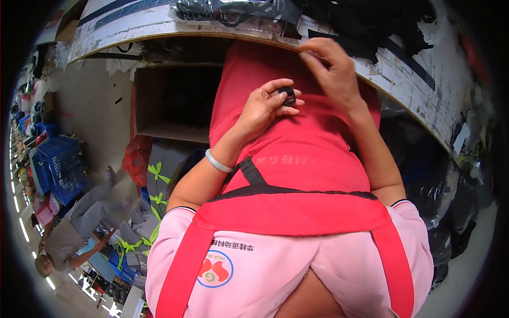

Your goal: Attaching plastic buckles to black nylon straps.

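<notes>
My left hand [268,104] is closed around a small, black, rounded piece [288,95], with the thumb pressed on it and the fingers curled past it. The piece looks ring-like, but its kind is not clear. It is held over the lap of my red apron [297,153]. Farther right, my right hand [335,71] is raised by the edge of the worktable [392,87]. Its thumb and forefinger point left with their tips close together. Motion blurs those fingers, so whether anything is between them does not show.
Black cloth pieces [395,24] and clear-wrapped dark packages [238,11] lie on the table. Below it stands an open cardboard box [175,132], with a red plastic bag [138,159] and green-tied grey stacks [159,183] nearby. At left are a blue crate [63,164] and another person [69,238]. Dark plastic bags [424,185] fill the right.
</notes>
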`<state>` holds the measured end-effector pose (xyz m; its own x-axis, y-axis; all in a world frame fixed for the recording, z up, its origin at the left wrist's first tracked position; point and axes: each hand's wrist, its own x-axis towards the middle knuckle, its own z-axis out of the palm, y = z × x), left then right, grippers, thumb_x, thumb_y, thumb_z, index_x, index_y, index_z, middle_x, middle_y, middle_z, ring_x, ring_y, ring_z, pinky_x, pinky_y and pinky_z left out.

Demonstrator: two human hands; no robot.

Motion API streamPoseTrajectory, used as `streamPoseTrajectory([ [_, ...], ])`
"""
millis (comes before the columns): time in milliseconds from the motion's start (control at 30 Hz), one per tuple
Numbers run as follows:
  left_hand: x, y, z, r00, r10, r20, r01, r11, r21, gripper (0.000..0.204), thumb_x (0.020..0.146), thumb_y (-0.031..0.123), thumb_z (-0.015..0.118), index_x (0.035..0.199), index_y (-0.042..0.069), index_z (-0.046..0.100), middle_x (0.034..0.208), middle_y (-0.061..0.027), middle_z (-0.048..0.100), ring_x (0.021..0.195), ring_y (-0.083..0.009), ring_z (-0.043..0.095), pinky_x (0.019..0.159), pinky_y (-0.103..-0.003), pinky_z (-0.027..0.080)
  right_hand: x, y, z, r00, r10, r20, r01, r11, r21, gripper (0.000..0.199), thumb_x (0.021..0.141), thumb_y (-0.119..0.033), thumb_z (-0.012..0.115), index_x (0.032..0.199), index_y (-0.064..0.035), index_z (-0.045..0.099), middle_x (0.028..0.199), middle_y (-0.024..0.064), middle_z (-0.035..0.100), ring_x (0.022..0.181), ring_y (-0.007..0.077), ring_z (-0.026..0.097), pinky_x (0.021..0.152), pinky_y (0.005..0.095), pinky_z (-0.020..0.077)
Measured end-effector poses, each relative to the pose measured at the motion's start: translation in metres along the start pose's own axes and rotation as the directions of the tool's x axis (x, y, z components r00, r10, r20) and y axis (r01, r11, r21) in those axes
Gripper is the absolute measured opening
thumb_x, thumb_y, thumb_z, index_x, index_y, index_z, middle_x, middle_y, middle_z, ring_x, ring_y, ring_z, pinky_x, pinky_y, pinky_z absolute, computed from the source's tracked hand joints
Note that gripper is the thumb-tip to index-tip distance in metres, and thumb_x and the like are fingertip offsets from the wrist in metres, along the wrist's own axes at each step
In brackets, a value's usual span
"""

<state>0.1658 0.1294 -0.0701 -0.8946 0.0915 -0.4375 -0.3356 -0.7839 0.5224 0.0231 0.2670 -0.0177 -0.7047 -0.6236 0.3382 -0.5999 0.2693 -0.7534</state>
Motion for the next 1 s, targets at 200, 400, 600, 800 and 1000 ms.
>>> streamPoseTrajectory([
  [200, 0.005, 0.002, 0.006, 1.000, -0.026, 0.001, 0.025, 0.995, 0.095, 0.034, 0.096, 0.006, 0.053, 0.128, -0.001, 0.046, 0.107, -0.0182, 0.064, 0.088, -0.0269, 0.069, 0.068, -0.031, 0.060, -0.001, 0.038, -0.022, 0.987, -0.074, -0.143, 0.007, 0.907, -0.421, 0.028, 0.080, -0.014, 0.071, 0.107, -0.0090, 0.067, 0.109, 0.0081, 0.062, 0.102, 0.0267, 0.057, 0.089, 0.0364, 0.0453],
  [400, 0.010, 0.001, 0.007, 0.999, 0.001, -0.054, 0.010, 0.979, 0.203, 0.028, 0.092, 0.009, 0.062, 0.113, -0.004, 0.049, 0.088, -0.0113, 0.065, 0.072, -0.0241, 0.070, 0.055, -0.028, 0.059, 0.020, 0.065, -0.008, 0.984, -0.159, -0.076, 0.104, 0.870, -0.482, 0.020, 0.082, -0.022, 0.068, 0.098, -0.0100, 0.069, 0.097, 0.0038, 0.063, 0.094, 0.0250, 0.057, 0.086, 0.0365, 0.0451],
  [600, 0.013, 0.000, 0.011, 0.993, 0.019, -0.120, -0.012, 0.998, 0.055, 0.018, 0.090, 0.007, 0.063, 0.102, -0.001, 0.053, 0.086, -0.0099, 0.063, 0.073, -0.0206, 0.068, 0.056, -0.028, 0.059, 0.029, 0.069, -0.019, 0.962, -0.251, -0.105, 0.171, 0.859, -0.483, 0.017, 0.083, -0.014, 0.068, 0.099, -0.0099, 0.069, 0.093, 0.0035, 0.065, 0.089, 0.0233, 0.060, 0.081, 0.0337, 0.0482],
  [800, 0.016, -0.006, 0.000, 0.961, 0.255, -0.110, -0.240, 0.962, 0.135, 0.014, 0.090, 0.008, 0.064, 0.097, 0.001, 0.054, 0.087, -0.0087, 0.063, 0.072, -0.0181, 0.067, 0.060, -0.030, 0.059, 0.036, -0.011, -0.032, 0.960, -0.240, -0.146, 0.236, 0.971, -0.047, 0.022, 0.088, -0.001, 0.065, 0.109, -0.0056, 0.068, 0.090, 0.0031, 0.068, 0.080, 0.0086, 0.060, 0.073, 0.0203, 0.0472],
  [1000, 0.018, -0.004, 0.006, 0.962, 0.259, -0.085, -0.235, 0.947, 0.220, 0.014, 0.091, 0.008, 0.063, 0.100, 0.000, 0.056, 0.087, -0.0073, 0.064, 0.075, -0.0170, 0.067, 0.065, -0.030, 0.059, -0.015, -0.020, -0.005, 0.902, 0.279, 0.330, -0.380, 0.876, 0.296, 0.017, 0.092, -0.013, 0.060, 0.099, 0.0020, 0.062, 0.078, 0.0039, 0.065, 0.072, 0.0065, 0.058, 0.065, 0.0223, 0.0476],
])
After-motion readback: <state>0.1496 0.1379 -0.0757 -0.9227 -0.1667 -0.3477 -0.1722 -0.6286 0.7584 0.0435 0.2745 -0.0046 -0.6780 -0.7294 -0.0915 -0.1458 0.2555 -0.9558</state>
